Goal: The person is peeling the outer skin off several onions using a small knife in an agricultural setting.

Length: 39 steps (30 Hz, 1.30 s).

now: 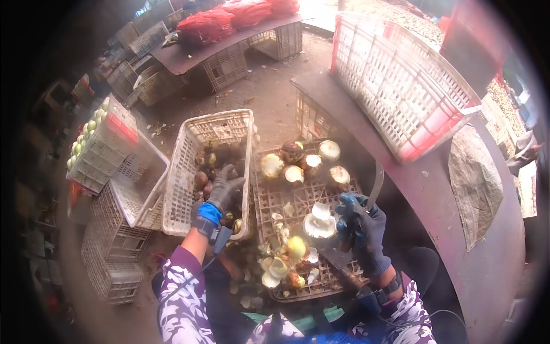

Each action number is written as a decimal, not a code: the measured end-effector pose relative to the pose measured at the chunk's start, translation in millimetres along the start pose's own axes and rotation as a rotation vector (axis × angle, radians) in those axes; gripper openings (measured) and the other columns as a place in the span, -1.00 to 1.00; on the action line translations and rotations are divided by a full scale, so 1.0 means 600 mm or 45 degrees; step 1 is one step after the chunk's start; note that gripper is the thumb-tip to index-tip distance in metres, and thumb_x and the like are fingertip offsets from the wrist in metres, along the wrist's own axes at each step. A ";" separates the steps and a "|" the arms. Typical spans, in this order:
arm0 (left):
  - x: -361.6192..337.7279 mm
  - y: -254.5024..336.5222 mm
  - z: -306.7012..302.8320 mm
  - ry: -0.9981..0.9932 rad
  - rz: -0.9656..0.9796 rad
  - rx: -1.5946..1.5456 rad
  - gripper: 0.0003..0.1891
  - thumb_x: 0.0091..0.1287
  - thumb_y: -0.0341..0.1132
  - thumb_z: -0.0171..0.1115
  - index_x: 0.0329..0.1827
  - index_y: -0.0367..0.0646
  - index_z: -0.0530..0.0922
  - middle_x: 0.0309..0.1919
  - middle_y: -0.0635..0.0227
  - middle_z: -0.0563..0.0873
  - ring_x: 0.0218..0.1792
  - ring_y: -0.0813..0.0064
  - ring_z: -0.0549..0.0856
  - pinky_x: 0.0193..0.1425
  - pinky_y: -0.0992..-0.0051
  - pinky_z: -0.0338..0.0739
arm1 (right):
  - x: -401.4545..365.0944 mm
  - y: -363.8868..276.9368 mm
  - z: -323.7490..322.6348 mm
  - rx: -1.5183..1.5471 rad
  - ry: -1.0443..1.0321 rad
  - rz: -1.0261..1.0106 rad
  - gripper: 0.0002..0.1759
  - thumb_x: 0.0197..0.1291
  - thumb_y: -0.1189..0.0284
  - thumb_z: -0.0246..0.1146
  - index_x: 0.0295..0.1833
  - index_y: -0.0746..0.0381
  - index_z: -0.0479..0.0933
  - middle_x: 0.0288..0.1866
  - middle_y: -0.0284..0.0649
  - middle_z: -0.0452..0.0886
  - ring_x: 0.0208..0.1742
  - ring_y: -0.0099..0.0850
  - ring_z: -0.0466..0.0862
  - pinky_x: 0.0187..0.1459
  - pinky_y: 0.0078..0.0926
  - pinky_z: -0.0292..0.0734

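Note:
My left hand [225, 189], in a grey glove, reaches into a pale plastic crate [189, 129] of dark purplish-brown round fruits [201, 180]. Its fingers look apart, over or against the fruits; their tips are partly hidden. My right hand [362, 229], in a dark glove with blue patches, is closed around a knife [376, 186] with a curved blade pointing up. Beside it, a cut white husk piece [321, 225] rests on an upturned, dirty crate [275, 200]. A second flat blade [337, 258] lies below my right hand. Peelings and a yellowish round fruit [295, 246] lie nearby.
Several cut fruits [294, 174] sit on the far part of the upturned crate. On the right, a curved table [424, 200] carries a large white-and-red crate [401, 86] and a sack [474, 183]. Stacked crates [117, 229] stand left. Red bags [229, 20] lie on a table behind.

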State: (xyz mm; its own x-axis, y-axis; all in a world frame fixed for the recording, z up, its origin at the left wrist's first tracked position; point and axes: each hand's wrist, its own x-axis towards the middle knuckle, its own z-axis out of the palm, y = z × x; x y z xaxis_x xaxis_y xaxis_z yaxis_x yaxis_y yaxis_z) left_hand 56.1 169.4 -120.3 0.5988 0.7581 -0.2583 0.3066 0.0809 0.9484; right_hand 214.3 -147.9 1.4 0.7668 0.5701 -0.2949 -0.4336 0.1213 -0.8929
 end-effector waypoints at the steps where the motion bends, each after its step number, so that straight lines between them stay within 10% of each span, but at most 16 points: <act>1: -0.001 0.029 0.032 -0.110 0.089 0.199 -0.25 0.24 -0.28 0.36 0.47 -0.18 0.19 0.32 0.15 0.42 0.27 0.25 0.48 0.26 0.37 0.47 | 0.003 0.003 0.002 -0.019 0.016 0.005 -0.71 0.27 0.35 0.26 -0.05 0.35 0.59 -0.34 -0.21 0.66 -0.47 -0.61 0.61 -0.47 -0.70 0.53; 3: 0.091 -0.049 0.062 -0.090 0.549 0.558 -0.21 0.20 -0.28 0.39 0.47 -0.19 0.19 0.35 0.11 0.40 0.31 0.19 0.45 0.32 0.31 0.42 | 0.006 0.007 0.010 -0.052 0.048 0.011 -0.70 0.27 0.34 0.26 -0.04 0.36 0.59 -0.34 -0.21 0.66 -0.48 -0.61 0.60 -0.46 -0.70 0.52; 13: 0.185 0.035 0.133 -0.444 0.143 0.897 -0.09 -0.01 -0.25 0.46 0.46 -0.17 0.23 0.26 -0.02 0.49 0.25 0.17 0.51 0.33 0.39 0.39 | 0.005 -0.004 0.002 -0.029 0.034 0.080 -0.68 0.28 0.37 0.29 0.02 0.38 0.53 -0.35 -0.16 0.68 -0.60 -0.61 0.59 -0.59 -0.68 0.50; 21: 0.080 0.061 0.112 -0.199 0.386 1.161 -0.23 -0.27 -0.26 0.60 0.14 -0.19 0.51 0.05 0.08 0.54 0.14 0.13 0.53 0.30 0.32 0.43 | -0.009 -0.004 0.004 0.097 -0.081 0.097 -0.70 0.26 0.41 0.29 0.02 0.39 0.55 -0.35 -0.21 0.68 -0.56 -0.66 0.57 -0.55 -0.71 0.52; 29: 0.037 -0.039 0.096 -0.080 0.343 0.144 -0.25 -0.14 -0.28 0.57 0.17 -0.24 0.42 -0.03 0.21 0.64 -0.03 0.32 0.66 0.11 0.41 0.57 | -0.006 0.039 0.001 -0.169 -0.256 -0.015 -0.75 0.25 0.39 0.29 0.00 0.26 0.59 -0.32 -0.34 0.65 -0.51 -0.67 0.54 -0.49 -0.72 0.48; 33: -0.081 0.062 0.098 -0.397 0.211 -0.525 -0.31 -0.02 -0.35 0.50 0.22 -0.25 0.40 -0.02 0.28 0.62 -0.01 0.41 0.63 0.13 0.44 0.56 | -0.007 0.055 0.008 -0.313 -0.290 -0.073 -0.69 0.25 0.37 0.30 0.05 0.28 0.58 -0.38 -0.39 0.61 -0.52 -0.68 0.53 -0.53 -0.72 0.43; 39: -0.215 0.144 0.109 -0.452 0.379 -0.470 -0.09 -0.06 -0.43 0.49 0.44 -0.19 0.22 0.24 0.28 0.46 0.25 0.36 0.47 0.33 0.39 0.42 | -0.030 0.032 0.032 -0.276 -0.536 0.226 -0.33 0.27 0.12 0.29 0.32 0.34 0.36 -0.23 -0.23 0.64 -0.53 -0.63 0.59 -0.66 -0.69 0.42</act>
State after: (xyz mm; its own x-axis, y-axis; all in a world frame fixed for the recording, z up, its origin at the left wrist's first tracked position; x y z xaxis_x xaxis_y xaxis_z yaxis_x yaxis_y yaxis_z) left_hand 53.6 35.9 -17.2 0.8502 0.5247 0.0437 -0.1523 0.1657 0.9744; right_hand 183.3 -140.2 -4.2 0.4131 0.8504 -0.3257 -0.3973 -0.1534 -0.9048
